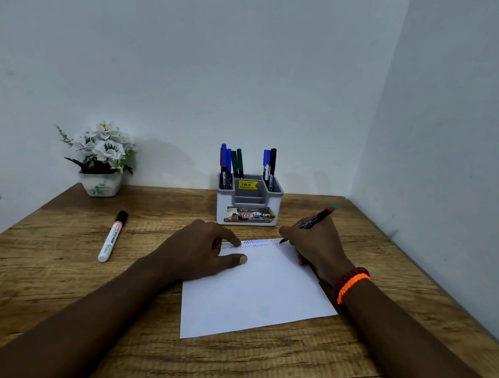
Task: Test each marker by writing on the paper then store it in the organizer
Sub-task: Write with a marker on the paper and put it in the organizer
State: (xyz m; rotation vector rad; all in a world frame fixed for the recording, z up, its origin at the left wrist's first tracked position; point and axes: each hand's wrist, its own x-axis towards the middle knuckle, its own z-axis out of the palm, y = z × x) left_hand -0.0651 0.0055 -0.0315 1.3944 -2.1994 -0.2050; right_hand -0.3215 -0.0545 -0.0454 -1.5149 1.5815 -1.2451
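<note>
**Marker tip on the paper, far right corner**

We see the right hand (312,248) pinching a black-barrelled marker (315,220), grip closed tight around it, tip touching the paper (257,295) at its far right corner. A red and teal end sticks up past the knuckles. The left hand (203,251) lies flat, fingers spread, pressing the sheet's far left part, holding nothing. A row of zigzag test scribbles (255,243) runs along the far edge between the two hands.

Count with us: the organizer (248,203), just beyond the paper, holds six markers that we can make out: four in its left compartment (230,164), blue and green caps, and two in its right compartment (270,166), one blue, one black. One white marker with a black cap (112,237) lies alone, well left of the sheet.

One orange bracelet (352,286) and a dark red one circle the right wrist. The wooden surface (82,288) sits in a corner of plain white walls (193,63), with one pot of white flowers (101,158) at the back left.
</note>
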